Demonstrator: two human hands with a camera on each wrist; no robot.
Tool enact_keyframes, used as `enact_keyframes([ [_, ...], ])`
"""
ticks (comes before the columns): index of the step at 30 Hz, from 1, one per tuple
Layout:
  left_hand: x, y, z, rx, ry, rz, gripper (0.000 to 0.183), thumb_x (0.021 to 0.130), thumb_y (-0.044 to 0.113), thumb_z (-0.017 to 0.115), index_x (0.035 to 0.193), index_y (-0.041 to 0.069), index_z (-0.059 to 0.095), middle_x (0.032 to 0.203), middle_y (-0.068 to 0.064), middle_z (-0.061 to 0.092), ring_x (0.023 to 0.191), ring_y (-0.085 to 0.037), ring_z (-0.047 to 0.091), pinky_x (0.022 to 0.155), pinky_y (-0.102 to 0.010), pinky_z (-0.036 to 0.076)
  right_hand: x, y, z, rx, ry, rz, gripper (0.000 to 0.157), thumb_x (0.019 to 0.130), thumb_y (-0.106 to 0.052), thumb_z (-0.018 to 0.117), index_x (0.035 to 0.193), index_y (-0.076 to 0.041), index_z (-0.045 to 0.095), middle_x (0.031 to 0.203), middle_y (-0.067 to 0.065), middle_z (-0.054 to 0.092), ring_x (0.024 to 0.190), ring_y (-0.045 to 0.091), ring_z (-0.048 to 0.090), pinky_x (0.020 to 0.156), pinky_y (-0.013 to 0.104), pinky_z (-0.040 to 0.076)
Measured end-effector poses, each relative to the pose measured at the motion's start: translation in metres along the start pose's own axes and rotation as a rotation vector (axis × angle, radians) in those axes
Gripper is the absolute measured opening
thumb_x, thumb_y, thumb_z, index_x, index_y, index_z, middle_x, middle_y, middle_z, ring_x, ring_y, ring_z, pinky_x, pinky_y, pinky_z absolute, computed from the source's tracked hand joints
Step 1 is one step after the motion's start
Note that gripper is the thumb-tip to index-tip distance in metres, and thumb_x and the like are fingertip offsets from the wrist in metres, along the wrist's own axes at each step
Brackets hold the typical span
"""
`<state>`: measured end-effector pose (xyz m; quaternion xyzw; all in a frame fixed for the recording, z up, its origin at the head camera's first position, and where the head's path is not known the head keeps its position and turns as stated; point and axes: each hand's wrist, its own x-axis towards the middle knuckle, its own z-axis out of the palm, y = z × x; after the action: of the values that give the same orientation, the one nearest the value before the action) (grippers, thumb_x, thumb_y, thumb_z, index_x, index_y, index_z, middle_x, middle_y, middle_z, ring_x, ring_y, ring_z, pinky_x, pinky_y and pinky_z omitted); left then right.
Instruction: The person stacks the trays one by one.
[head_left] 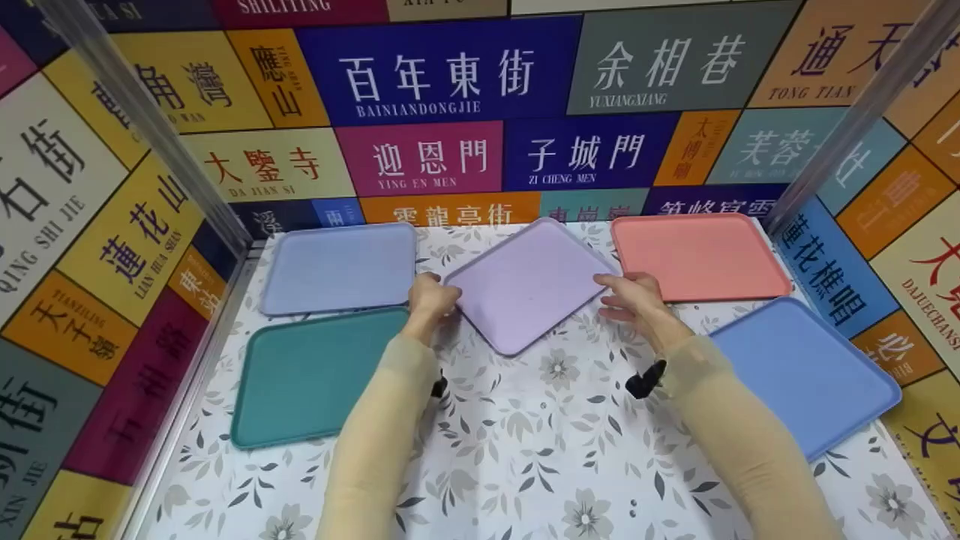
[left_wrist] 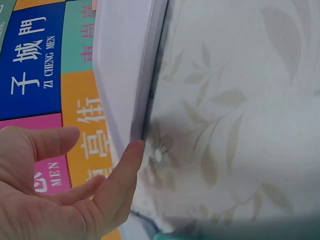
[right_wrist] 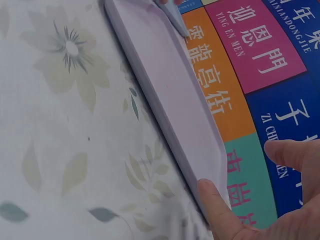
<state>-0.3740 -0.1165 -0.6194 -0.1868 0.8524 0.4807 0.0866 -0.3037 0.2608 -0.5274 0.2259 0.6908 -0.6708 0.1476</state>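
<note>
A lilac rectangular tray [head_left: 532, 289] lies on the flowered tabletop, turned with one corner toward me. At its left corner is my left hand [head_left: 433, 298]; in the left wrist view a fingertip [left_wrist: 134, 147] touches the tray's edge while the thumb stands apart. Across from it, my right hand [head_left: 637, 300] is at the right corner. The right wrist view shows one fingertip [right_wrist: 206, 187] against the rim, with the thumb held away. Neither hand curls round the tray.
Left of the lilac tray lie a pale periwinkle tray [head_left: 341, 266] and a green tray [head_left: 315, 379]. On the right are a coral tray [head_left: 701, 259] and a blue tray [head_left: 802, 375], set at an angle. Sign-patterned walls [head_left: 442, 67] enclose the back and sides.
</note>
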Motion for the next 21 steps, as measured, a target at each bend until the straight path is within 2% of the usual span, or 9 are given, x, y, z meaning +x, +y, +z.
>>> enact_keyframes([
  [2, 0.004, -0.002, 0.004, -0.007, -0.003, 0.0, 0.069, 0.084, 0.018, 0.075, 0.149, -0.002, 0.065, 0.144, -0.021, 0.072, 0.118, -0.035, 0.073, 0.084, -0.04, 0.07, 0.002, 0.002, 0.003, 0.022, 0.02, 0.032, 0.103, 0.105, -0.028, 0.077, 0.178, -0.003, 0.009, 0.182, 0.026, 0.031, 0.158, 0.04, 0.055, 0.115, 0.035, 0.062],
  [4, -0.001, 0.0, 0.006, 0.026, 0.021, 0.007, 0.06, 0.083, 0.016, 0.072, 0.139, -0.004, 0.07, 0.136, -0.02, 0.076, 0.113, -0.033, 0.072, 0.091, -0.042, 0.068, 0.004, 0.005, 0.006, 0.035, 0.039, 0.052, 0.1, 0.105, -0.027, 0.077, 0.177, -0.002, 0.013, 0.18, 0.025, 0.035, 0.156, 0.038, 0.058, 0.111, 0.032, 0.063],
  [6, -0.013, 0.006, 0.006, 0.063, 0.053, 0.012, 0.049, 0.083, 0.015, 0.072, 0.127, -0.004, 0.074, 0.127, -0.019, 0.078, 0.107, -0.032, 0.071, 0.096, -0.043, 0.066, 0.006, 0.008, 0.011, 0.057, 0.057, 0.063, 0.097, 0.105, -0.025, 0.078, 0.176, -0.002, 0.016, 0.179, 0.024, 0.038, 0.153, 0.036, 0.061, 0.108, 0.03, 0.064],
  [8, -0.034, 0.017, 0.002, 0.053, 0.071, -0.007, 0.04, 0.085, 0.011, 0.07, 0.121, -0.006, 0.074, 0.124, -0.02, 0.078, 0.108, -0.032, 0.07, 0.104, -0.045, 0.063, 0.008, 0.012, 0.016, 0.087, 0.066, 0.064, 0.096, 0.105, -0.023, 0.078, 0.175, -0.001, 0.016, 0.178, 0.023, 0.039, 0.151, 0.035, 0.062, 0.107, 0.03, 0.064],
  [11, -0.066, 0.034, -0.004, 0.002, 0.092, -0.046, 0.038, 0.085, 0.005, 0.069, 0.121, -0.008, 0.073, 0.125, -0.022, 0.077, 0.113, -0.033, 0.069, 0.111, -0.047, 0.062, 0.011, 0.017, 0.024, 0.129, 0.073, 0.05, 0.095, 0.104, -0.018, 0.078, 0.174, 0.001, 0.016, 0.176, 0.022, 0.042, 0.15, 0.036, 0.063, 0.107, 0.03, 0.064],
  [13, -0.084, 0.043, -0.007, -0.04, 0.088, -0.073, 0.043, 0.087, 0.001, 0.065, 0.128, -0.011, 0.07, 0.132, -0.025, 0.074, 0.121, -0.035, 0.068, 0.118, -0.048, 0.058, 0.012, 0.02, 0.029, 0.142, 0.083, 0.036, 0.093, 0.103, -0.015, 0.078, 0.173, 0.002, 0.018, 0.169, 0.024, 0.047, 0.145, 0.036, 0.065, 0.105, 0.031, 0.065],
  [14, -0.087, 0.045, -0.006, -0.046, 0.093, -0.077, 0.044, 0.087, 0.001, 0.065, 0.13, -0.011, 0.069, 0.134, -0.025, 0.074, 0.124, -0.035, 0.068, 0.119, -0.048, 0.057, 0.013, 0.021, 0.031, 0.149, 0.091, 0.029, 0.093, 0.102, -0.013, 0.078, 0.172, 0.003, 0.019, 0.162, 0.024, 0.051, 0.141, 0.036, 0.067, 0.104, 0.031, 0.066],
  [18, -0.085, 0.043, 0.002, -0.063, 0.096, -0.083, 0.057, 0.086, 0.0, 0.066, 0.141, -0.012, 0.063, 0.143, -0.03, 0.07, 0.136, -0.04, 0.066, 0.126, -0.05, 0.053, 0.015, 0.024, 0.041, 0.161, 0.142, 0.009, 0.092, 0.096, -0.003, 0.08, 0.17, 0.005, 0.026, 0.133, 0.017, 0.058, 0.114, 0.025, 0.071, 0.097, 0.033, 0.069],
  [21, -0.07, 0.034, 0.013, -0.066, 0.119, -0.063, 0.065, 0.083, 0.002, 0.068, 0.145, -0.012, 0.06, 0.144, -0.031, 0.069, 0.14, -0.043, 0.066, 0.127, -0.051, 0.052, 0.015, 0.027, 0.047, 0.174, 0.168, -0.012, 0.093, 0.093, 0.005, 0.078, 0.172, 0.004, 0.028, 0.137, 0.019, 0.057, 0.102, 0.02, 0.069, 0.094, 0.034, 0.07],
])
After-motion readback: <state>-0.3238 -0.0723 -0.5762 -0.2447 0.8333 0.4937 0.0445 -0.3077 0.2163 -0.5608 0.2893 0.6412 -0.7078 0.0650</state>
